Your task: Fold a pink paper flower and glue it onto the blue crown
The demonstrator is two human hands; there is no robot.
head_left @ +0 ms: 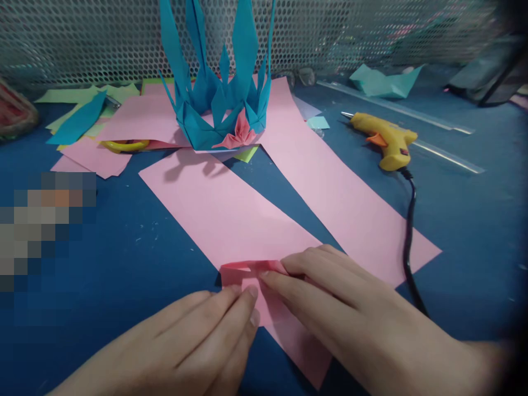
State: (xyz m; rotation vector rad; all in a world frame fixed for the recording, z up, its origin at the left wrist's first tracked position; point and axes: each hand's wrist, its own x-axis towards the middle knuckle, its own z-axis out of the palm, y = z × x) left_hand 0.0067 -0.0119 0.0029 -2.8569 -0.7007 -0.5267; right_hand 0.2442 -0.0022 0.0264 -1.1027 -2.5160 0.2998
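Note:
A small piece of folded pink paper (270, 305) lies near the table's front, over a long pink paper strip (231, 203). My left hand (193, 335) grips its left side, with thumb and fingers closed at a fold. From the right, my right hand (342, 302) has its fingers together on the upper right edge of the same paper, which stands up a little there. The right fingertips are partly hidden behind the fold. Farther back stands a blue folded-paper crown (247, 60) with tall points and a small pink paper crane (242, 133) at its front.
A yellow glue gun (383, 137) lies at right, its black cord (409, 236) running toward the front. Clear glue sticks (447, 155) and a pale green folded paper (385, 81) are behind it. Scissors with a yellow handle (126, 146) lie among paper sheets. Perforated metal mesh (103, 38) backs the table.

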